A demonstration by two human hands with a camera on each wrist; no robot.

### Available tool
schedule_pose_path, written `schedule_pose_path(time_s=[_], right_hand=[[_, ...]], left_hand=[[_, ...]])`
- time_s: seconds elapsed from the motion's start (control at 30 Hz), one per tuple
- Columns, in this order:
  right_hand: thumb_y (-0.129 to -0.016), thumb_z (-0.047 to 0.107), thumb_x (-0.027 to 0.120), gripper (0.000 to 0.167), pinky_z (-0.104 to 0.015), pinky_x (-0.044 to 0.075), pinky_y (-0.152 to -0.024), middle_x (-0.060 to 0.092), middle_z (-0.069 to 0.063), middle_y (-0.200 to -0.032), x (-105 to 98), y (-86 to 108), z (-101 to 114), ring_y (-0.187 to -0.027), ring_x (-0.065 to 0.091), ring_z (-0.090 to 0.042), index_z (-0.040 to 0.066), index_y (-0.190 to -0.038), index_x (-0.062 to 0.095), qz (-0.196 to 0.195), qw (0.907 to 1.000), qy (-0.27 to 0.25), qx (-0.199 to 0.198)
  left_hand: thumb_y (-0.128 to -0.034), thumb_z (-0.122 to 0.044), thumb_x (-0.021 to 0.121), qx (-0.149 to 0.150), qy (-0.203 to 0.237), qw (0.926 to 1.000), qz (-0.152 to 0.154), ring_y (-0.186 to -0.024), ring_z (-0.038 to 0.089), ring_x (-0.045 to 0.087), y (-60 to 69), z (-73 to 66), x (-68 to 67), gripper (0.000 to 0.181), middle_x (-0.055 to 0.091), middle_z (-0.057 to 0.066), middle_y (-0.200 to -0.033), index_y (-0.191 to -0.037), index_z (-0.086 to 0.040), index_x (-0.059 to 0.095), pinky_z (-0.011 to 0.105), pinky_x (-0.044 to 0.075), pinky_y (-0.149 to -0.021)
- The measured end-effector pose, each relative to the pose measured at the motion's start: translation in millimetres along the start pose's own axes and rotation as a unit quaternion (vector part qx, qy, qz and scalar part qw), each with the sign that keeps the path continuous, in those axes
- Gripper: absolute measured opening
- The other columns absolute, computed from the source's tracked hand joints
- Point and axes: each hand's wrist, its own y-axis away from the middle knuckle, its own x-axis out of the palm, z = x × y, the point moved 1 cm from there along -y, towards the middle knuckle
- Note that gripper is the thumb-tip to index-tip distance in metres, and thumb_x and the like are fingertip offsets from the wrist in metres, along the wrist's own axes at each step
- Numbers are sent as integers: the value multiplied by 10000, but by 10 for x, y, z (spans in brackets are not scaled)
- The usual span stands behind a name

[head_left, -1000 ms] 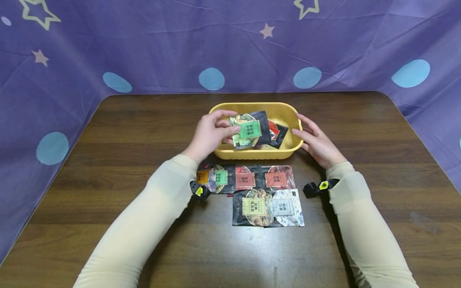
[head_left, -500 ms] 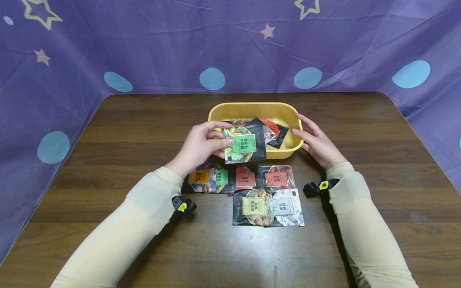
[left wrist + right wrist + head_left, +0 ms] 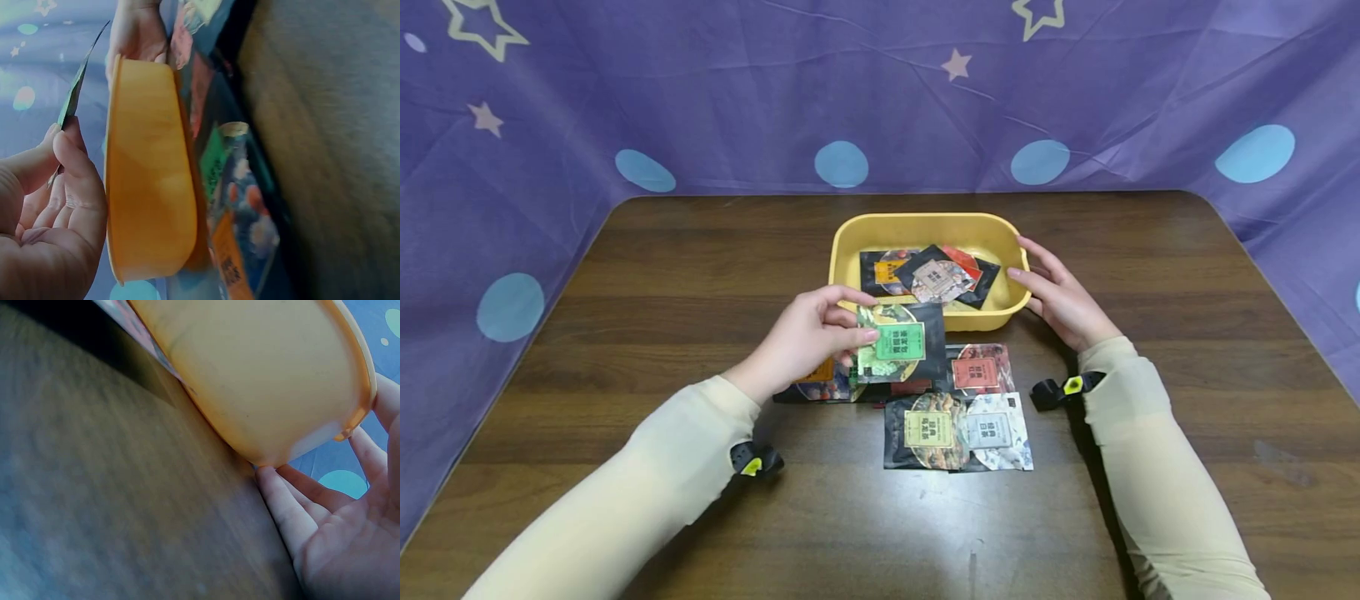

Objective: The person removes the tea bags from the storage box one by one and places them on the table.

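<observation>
Between the thumb and fingers of my left hand (image 3: 811, 337) I pinch a tea sachet (image 3: 901, 342) with a green label. It is held in front of the yellow plastic bin (image 3: 925, 218), over the sachets laid on the table; in the left wrist view the same green sachet (image 3: 74, 94) appears edge-on. My right hand (image 3: 1063, 298) holds the bin's right end, thumb over the rim and fingers outside. Inside the bin lie several sachets, among them a greyish-pink-labelled one (image 3: 936, 279) and an orange-labelled one (image 3: 887, 272).
Laid out in front of the bin are a red-labelled sachet (image 3: 975, 372), a yellow-green-labelled one (image 3: 927, 431) and a white one (image 3: 1000, 432). An orange-labelled sachet (image 3: 816, 385) is partly covered by my left hand. A purple curtain (image 3: 737, 100) hangs behind the wooden table (image 3: 1187, 275).
My left hand has brought the green-labelled sachet out of the bin, toward me and slightly left, uncovering the sachets inside. My right hand has stayed on the bin.
</observation>
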Motion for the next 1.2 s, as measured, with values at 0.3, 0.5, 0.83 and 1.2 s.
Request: schedule_pose_path(time_s=[0.3,0.5,0.83,1.2], right_hand=[[-977,247,630,675,-178,525,-892,375,-89,-1375,-3,-1,3,-1196,498,-154,306,-1555,288,14,10000,57,-29],[-976,245,632,673,-178,527,-888,355,-114,-1407,2,1,1,-1208,492,-162,310,-1553,292,10,10000,49,-19],[-975,245,633,678,-174,526,-889,356,-112,-1413,4,-6,0,-1219,484,-164,312,-1555,288,8,10000,40,-20],[-970,244,641,678,-177,531,-883,388,-75,-1356,-1,-5,-5,-1189,502,-155,307,-1551,298,-4,10000,11,-21]], left_hand=[[-880,-42,729,-146,-322,9988,327,-543,110,593,105,139,1,363,686,11,-737,-1207,14,583,302,538,-517],[-886,-62,727,-193,-631,9961,587,-545,131,584,186,216,-20,289,659,-16,-658,-1132,15,597,272,482,-480],[-872,-77,748,-202,-921,9918,866,-575,134,593,297,395,-42,249,667,13,-637,-1053,19,607,258,454,-520],[-853,-62,760,-251,-921,9905,995,-538,128,561,394,526,-60,251,646,6,-616,-1030,38,613,254,473,-547]])
